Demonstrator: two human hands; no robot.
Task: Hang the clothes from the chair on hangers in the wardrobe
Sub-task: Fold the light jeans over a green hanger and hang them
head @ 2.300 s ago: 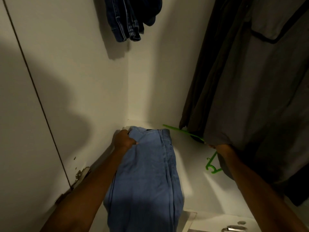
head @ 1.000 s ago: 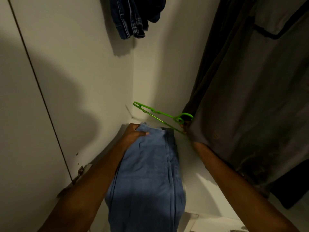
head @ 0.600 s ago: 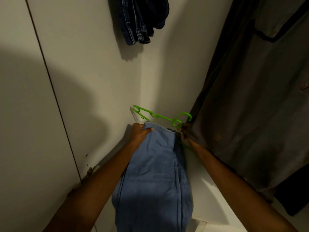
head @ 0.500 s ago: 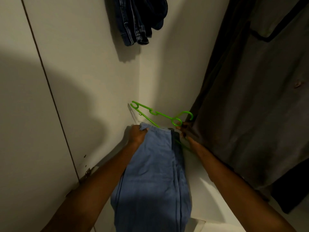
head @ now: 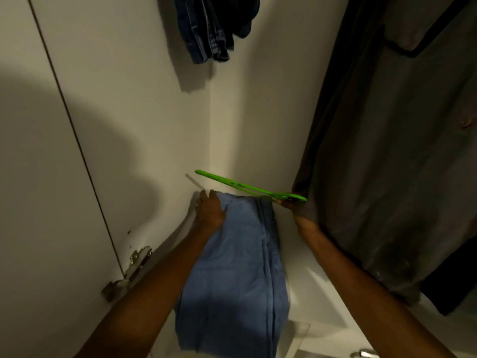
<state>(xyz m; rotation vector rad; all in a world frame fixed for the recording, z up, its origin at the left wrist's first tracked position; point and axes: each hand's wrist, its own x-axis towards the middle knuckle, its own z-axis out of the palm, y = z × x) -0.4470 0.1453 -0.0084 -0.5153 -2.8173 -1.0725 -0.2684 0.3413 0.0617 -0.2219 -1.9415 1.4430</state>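
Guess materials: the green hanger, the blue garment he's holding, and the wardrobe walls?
Green hanger: likely moulded plastic; uniform bright colour, thin flat profile, slight sheen.
Blue garment: woven cloth, probably soft denim or cotton; matte, creases, stitched seam.
Wardrobe wall: smooth matte off-white panel, possibly laminated board; core not visible.
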